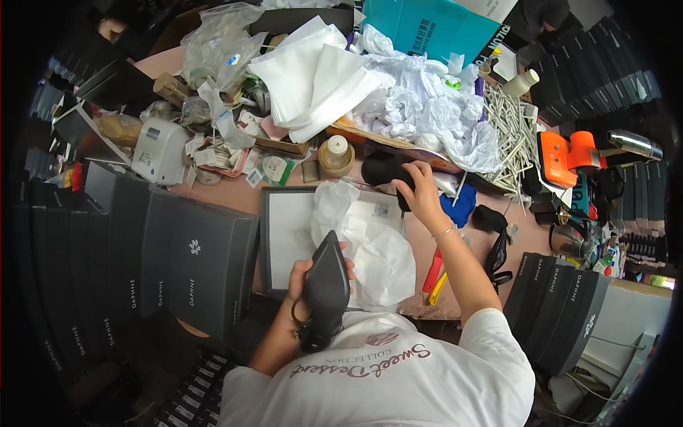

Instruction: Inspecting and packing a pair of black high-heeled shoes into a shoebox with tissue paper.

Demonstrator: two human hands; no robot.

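Shirt; left hand grips shoe; right hand touches black bundle

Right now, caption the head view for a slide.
Black shoe in the left grip, right grip at a dark object.

Taking 12 o'clock as the top of the view, the shoe at 6 o'clock is plain black, like the object at 1 o'clock. The box at 9 o'clock is white inside with a dark grey edge; the paper at 5 o'clock is white. Below, the white shirt bears brownish-pink lettering. At 8 o'clock, a dark grey carton carries a white flower mark. The blue cloth lies at 3 o'clock, red and yellow cutters at 4, an orange dispenser past 2. The tabletop is pink.
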